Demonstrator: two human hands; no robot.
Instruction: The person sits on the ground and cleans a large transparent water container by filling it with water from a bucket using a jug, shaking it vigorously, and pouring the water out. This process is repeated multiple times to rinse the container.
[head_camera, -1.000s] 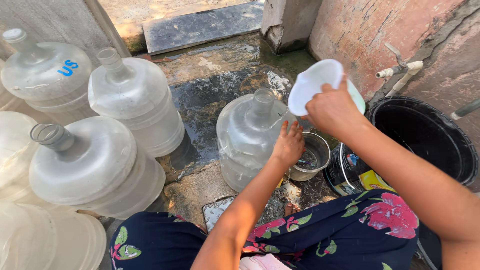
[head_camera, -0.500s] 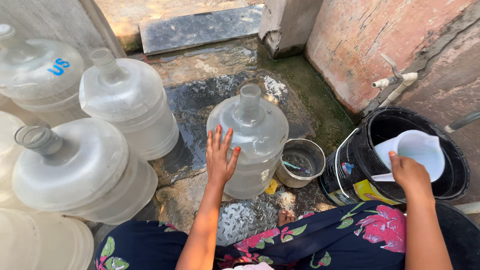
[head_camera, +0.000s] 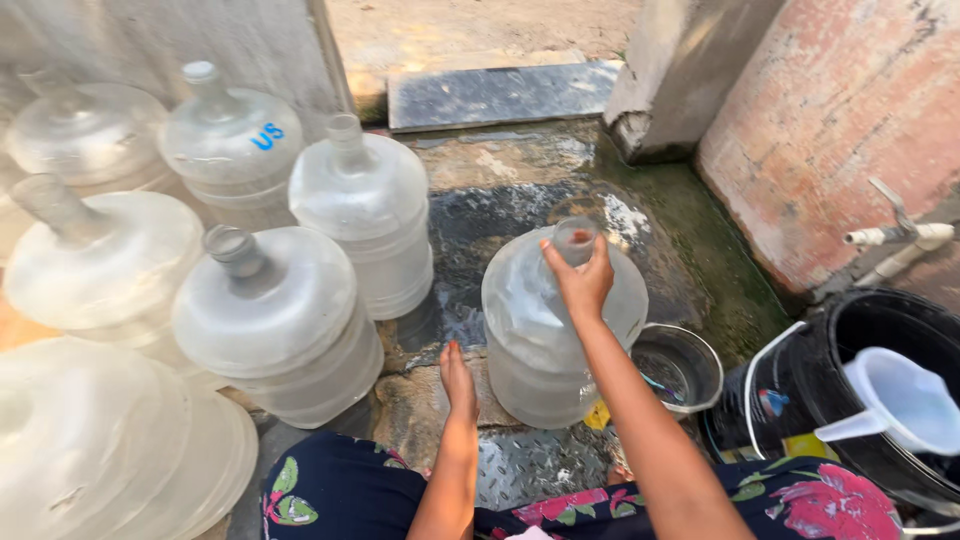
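Note:
A large clear water jug (head_camera: 530, 335) stands upright on the wet stone floor in front of me. My right hand (head_camera: 578, 278) wraps around its narrow neck at the open mouth. My left hand (head_camera: 458, 380) is low beside the jug's base, fingers stretched out flat, holding nothing; whether it touches the jug I cannot tell. A white plastic pitcher (head_camera: 905, 400) rests inside the black bucket (head_camera: 850, 325) at the right, apart from both hands.
Several more clear jugs (head_camera: 270, 320) crowd the left side, one (head_camera: 365, 220) close to the held jug. A small metal pot (head_camera: 682, 372) sits between jug and bucket. A tap (head_camera: 890, 236) sticks out of the brick wall (head_camera: 830, 130). A dark slab (head_camera: 500, 95) lies behind.
My right hand lowered the white pitcher into the black bucket, let go, and took the jug's neck. My left hand came off the jug's shoulder and dropped beside its base.

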